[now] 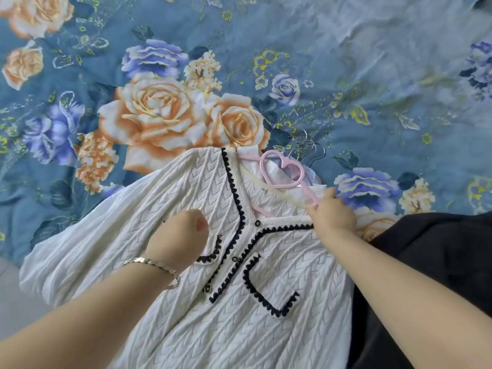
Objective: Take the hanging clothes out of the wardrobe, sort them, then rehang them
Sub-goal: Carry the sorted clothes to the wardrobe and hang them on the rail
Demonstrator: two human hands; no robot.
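Observation:
A white cable-knit cardigan (pixel 186 198) with black zigzag trim lies spread on the bed, on top of other clothes. A pink hanger (pixel 282 169) with a heart-shaped top sticks out of its neckline. My right hand (pixel 332 211) grips the hanger's arm together with the right side of the collar. My left hand (pixel 178 235), with a bracelet at the wrist, rests curled on the cardigan's left chest; its fingers are tucked under and hidden, so what they hold is unclear.
The bed is covered by a blue sheet (pixel 346 75) with large orange and purple roses. Metal hanger hooks (pixel 308 147) poke out beyond the pink hanger. A black garment (pixel 439 249) lies at the right. Grey floor (pixel 10 288) shows at lower left.

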